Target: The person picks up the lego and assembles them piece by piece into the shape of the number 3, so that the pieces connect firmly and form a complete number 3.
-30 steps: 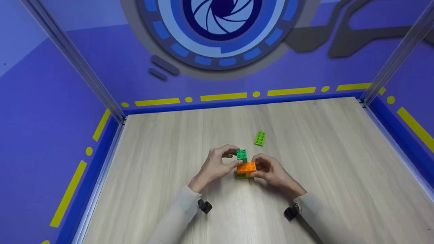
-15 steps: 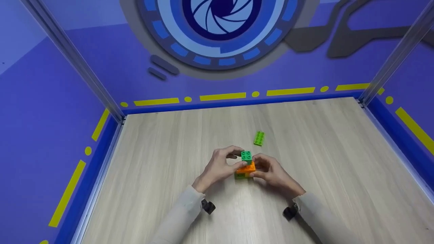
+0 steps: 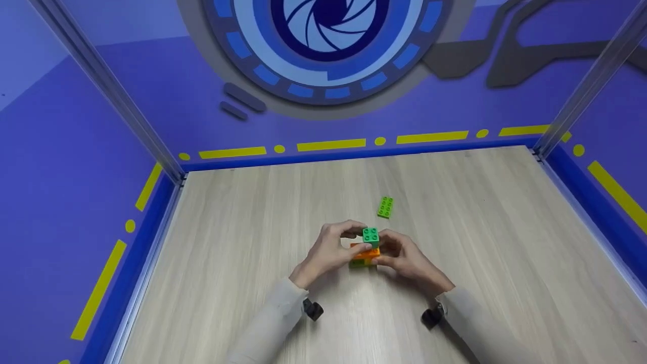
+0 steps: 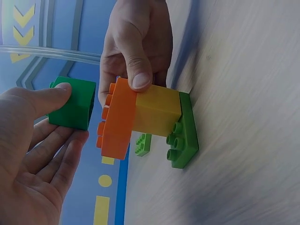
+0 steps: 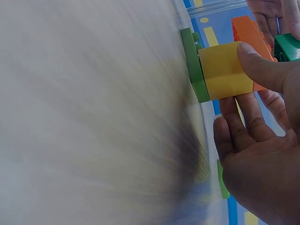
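Note:
My left hand pinches a dark green toy building block with two-by-two studs between thumb and fingers. In the left wrist view a narrow gap separates it from the studs of an orange block. That orange block caps a stack, with a yellow block in the middle and a flat light green block at the base. My right hand grips the stack from the right, its thumb lying where the yellow and orange blocks meet, as the right wrist view shows. Studs on the light green base stick out past the yellow block.
A loose light green block with studs up lies on the wooden table behind the hands. Blue printed panels wall in the table at the back and both sides, with metal posts at the corners.
My left hand has carried the dark green block to the right, from the left end of the orange block to over its right part. The right hand and the stack stay nearly still.

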Demonstrator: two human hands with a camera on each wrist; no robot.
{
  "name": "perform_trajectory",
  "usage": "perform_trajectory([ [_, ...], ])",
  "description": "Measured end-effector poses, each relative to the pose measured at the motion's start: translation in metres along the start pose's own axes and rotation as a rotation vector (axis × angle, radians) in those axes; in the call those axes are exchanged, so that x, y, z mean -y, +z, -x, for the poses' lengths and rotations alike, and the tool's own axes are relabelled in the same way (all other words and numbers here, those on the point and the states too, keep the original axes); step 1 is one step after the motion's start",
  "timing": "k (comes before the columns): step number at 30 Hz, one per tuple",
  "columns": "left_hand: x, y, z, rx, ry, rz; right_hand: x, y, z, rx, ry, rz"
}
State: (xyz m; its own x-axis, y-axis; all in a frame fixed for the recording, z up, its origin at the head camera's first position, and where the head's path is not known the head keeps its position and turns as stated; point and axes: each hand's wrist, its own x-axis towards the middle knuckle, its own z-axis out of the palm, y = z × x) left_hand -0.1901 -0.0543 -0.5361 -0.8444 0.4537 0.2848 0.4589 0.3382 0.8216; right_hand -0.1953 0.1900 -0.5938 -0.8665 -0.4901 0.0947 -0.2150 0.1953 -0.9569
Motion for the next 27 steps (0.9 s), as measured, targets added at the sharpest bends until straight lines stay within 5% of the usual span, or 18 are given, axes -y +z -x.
perform_trajectory([
  [27, 0.0038, 0.0063, 0.001, 0.012, 0.006, -0.001, 0.0017, -0.0006, 0.0013, 0.025, 0.005, -0.063],
])
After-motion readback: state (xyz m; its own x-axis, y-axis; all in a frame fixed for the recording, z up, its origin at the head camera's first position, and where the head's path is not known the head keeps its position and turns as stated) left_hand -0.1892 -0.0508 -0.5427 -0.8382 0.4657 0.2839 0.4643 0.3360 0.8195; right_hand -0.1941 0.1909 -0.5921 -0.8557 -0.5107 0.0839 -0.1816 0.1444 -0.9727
